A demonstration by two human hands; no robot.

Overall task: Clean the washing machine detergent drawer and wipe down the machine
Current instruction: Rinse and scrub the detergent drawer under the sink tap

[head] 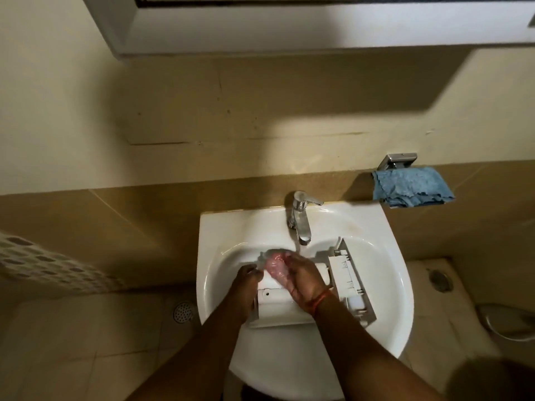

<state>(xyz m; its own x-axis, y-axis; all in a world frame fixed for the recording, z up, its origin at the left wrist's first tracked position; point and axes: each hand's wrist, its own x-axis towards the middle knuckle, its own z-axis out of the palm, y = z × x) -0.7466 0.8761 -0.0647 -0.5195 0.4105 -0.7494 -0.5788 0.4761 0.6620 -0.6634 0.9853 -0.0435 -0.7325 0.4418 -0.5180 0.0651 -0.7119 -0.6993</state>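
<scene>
At sink, under tap: rinsing detergent drawer. Left hand curled on edge; right hand gripping pink piece. Next probably: scrub compartments, then blue cloth.

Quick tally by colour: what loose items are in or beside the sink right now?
White: 1, the detergent drawer lying in the sink.
Pinkish translucent: 1, a small insert piece held under the tap by the left hand and right hand.
Blue: 1, the cloth on the wall holder.
Total: 3
</scene>
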